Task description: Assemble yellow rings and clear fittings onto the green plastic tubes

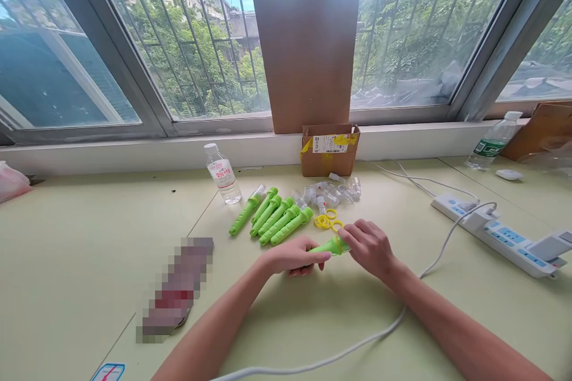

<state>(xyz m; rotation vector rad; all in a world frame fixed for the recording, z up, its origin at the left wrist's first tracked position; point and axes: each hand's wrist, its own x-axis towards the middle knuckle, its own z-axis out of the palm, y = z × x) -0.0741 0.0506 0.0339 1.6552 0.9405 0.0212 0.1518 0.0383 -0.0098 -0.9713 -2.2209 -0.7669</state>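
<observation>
My left hand [300, 255] is wrapped round the body of a green plastic tube [328, 247], which lies almost level above the table. At the tube's right end, by a yellow ring, the fingers of my right hand [367, 245] are closed on its tip. What exactly sits under those fingers is hidden. Several more green tubes [279, 219] lie side by side to the left, some with clear tips. Just beyond my hands are several yellow rings [322, 222] and a pile of clear plastic caps [333, 195].
Behind the caps stands a small cardboard box [329, 155]. A water bottle [223, 175] is at back left, another bottle [494, 141] at back right. A power strip [500, 238] lies right; its white cable [357, 345] crosses under my right forearm. A blurred flat object [179, 292] lies left.
</observation>
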